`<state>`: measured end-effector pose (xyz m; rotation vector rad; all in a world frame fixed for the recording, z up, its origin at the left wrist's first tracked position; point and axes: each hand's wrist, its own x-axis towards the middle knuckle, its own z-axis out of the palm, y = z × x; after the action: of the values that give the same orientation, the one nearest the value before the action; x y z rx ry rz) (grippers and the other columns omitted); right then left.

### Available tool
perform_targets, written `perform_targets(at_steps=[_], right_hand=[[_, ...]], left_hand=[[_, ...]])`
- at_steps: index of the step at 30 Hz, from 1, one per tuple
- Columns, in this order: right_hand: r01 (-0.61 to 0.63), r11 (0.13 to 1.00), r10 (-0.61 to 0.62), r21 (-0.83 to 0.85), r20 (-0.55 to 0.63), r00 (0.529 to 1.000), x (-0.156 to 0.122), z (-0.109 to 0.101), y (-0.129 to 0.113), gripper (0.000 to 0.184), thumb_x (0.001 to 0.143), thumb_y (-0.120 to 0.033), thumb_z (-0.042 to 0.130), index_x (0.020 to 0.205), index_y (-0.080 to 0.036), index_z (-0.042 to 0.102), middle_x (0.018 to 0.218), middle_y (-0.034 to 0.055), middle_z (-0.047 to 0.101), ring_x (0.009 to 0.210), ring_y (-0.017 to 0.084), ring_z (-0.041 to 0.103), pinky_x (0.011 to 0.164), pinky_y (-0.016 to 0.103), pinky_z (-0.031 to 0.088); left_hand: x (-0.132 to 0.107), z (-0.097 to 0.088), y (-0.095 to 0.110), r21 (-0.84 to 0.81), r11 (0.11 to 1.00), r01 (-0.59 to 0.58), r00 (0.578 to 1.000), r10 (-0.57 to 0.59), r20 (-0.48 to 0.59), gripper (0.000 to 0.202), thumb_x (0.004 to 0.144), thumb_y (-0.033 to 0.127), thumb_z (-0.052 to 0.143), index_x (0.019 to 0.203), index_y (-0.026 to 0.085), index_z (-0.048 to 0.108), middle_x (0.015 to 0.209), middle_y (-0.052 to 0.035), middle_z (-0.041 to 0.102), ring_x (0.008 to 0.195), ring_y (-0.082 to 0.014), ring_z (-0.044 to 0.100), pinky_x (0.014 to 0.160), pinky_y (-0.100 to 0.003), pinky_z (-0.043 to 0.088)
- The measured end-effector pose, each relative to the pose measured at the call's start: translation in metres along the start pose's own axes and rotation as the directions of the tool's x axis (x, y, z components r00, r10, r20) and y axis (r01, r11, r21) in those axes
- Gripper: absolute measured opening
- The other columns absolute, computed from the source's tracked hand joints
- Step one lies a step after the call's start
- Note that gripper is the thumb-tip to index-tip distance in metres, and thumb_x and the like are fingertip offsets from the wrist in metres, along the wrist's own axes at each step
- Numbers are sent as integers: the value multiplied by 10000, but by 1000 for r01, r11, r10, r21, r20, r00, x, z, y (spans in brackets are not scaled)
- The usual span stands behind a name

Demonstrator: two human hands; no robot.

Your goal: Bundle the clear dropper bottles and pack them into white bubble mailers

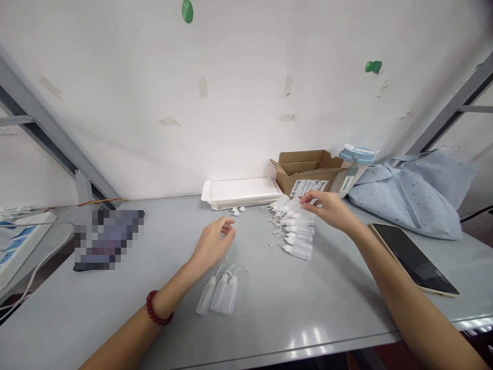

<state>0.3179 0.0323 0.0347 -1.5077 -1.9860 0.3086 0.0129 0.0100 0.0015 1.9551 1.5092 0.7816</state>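
My left hand (214, 241) hovers above the table with its fingers loosely bent, the thumb apart from them, and nothing in it. Just below it lie three small translucent squeeze bottles (219, 297) side by side, thin tethered caps at their necks. A row of several more such bottles (299, 250) runs towards the back, necks pointing left. At the far end of that row, my right hand (327, 208) pinches the base end of a squeeze bottle (294, 202) between thumb and fingertips. A few small white pieces (236, 211) lie beyond my left hand.
Against the wall lie stacked white flat boxes (242, 191) and an open cardboard box (308, 172). A blue-lidded cup (356, 162) and pale blue bag (412, 195) are at the right. One phone (416, 259) lies by my right forearm; a power strip (23, 244) is far left.
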Motion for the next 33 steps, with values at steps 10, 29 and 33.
perform_targets(at_steps=[10,29,33], right_hand=[[108,990,-126,-94,-211,969,-4,6,-15,103,807,-275,513,771,-207,580,772,38,652,743,193,595,655,315,440],[479,834,-542,273,563,624,-81,89,-114,266,922,-314,406,1133,-177,494,901,61,607,769,157,561,696,251,433],[460,841,-536,285,555,636,-81,90,-113,286,927,-327,395,1151,-173,482,909,63,599,752,147,552,687,240,429]], left_hand=[[45,13,-22,468,834,-292,951,304,53,289,865,201,390,1116,150,523,1028,-123,517,951,-257,525,745,-372,470],[30,13,-37,404,840,-363,929,358,92,208,862,139,357,946,177,544,976,-77,533,817,-193,553,728,-324,459],[30,14,-36,403,845,-351,934,343,95,206,863,151,361,951,173,545,962,-83,543,839,-206,556,728,-333,463]])
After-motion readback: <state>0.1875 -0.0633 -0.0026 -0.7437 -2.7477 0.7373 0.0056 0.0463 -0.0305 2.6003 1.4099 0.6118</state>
